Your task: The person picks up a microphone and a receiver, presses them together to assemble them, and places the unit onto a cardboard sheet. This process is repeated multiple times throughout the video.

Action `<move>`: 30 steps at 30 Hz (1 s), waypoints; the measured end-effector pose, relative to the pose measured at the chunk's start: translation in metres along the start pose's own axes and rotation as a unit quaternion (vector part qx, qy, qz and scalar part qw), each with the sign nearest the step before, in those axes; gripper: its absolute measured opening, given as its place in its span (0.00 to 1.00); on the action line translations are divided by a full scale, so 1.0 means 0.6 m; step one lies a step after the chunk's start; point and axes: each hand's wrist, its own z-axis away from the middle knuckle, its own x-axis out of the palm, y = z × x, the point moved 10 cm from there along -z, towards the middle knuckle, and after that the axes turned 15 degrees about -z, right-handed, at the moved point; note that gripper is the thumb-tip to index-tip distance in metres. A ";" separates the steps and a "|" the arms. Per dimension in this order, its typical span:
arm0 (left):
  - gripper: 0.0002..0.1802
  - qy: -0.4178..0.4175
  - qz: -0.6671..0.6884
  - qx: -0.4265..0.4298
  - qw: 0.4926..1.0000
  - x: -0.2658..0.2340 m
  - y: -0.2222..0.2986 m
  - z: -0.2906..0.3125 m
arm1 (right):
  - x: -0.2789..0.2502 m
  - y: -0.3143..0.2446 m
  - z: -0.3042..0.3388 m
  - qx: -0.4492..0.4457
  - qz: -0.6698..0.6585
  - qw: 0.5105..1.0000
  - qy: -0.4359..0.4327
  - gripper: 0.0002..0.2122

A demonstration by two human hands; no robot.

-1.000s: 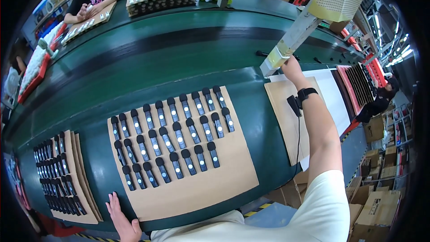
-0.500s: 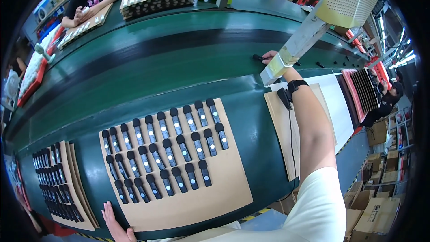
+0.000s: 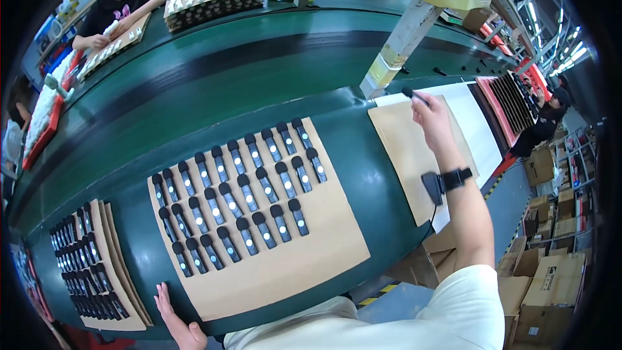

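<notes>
My right hand grips a small black microphone with a foam tip, above the bare brown cardboard sheets at the right. A black strap with a cabled device sits round my right wrist. My left hand is open, fingers stretched, beside the near left corner of a cardboard sheet. On that sheet, foam-tipped black microphones lie in three rows, each with a pale round spot. The front row stops short of the right side.
Stacked cardboard with more microphones stands at the left. A metal post rises beyond my right hand. Several loose black pieces lie on the green belt. Across it a person handles white pieces; another is at right.
My right hand has drawn back from the belt beyond the post, bringing the small microphone over the cardboard sheets. My left hand stays by the sheet's corner. The view has shifted slightly.
</notes>
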 end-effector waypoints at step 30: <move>0.18 -0.006 0.315 0.215 0.924 -0.087 0.222 -0.078 | 0.466 -0.107 0.560 -0.211 -0.024 0.884 -0.415 0.16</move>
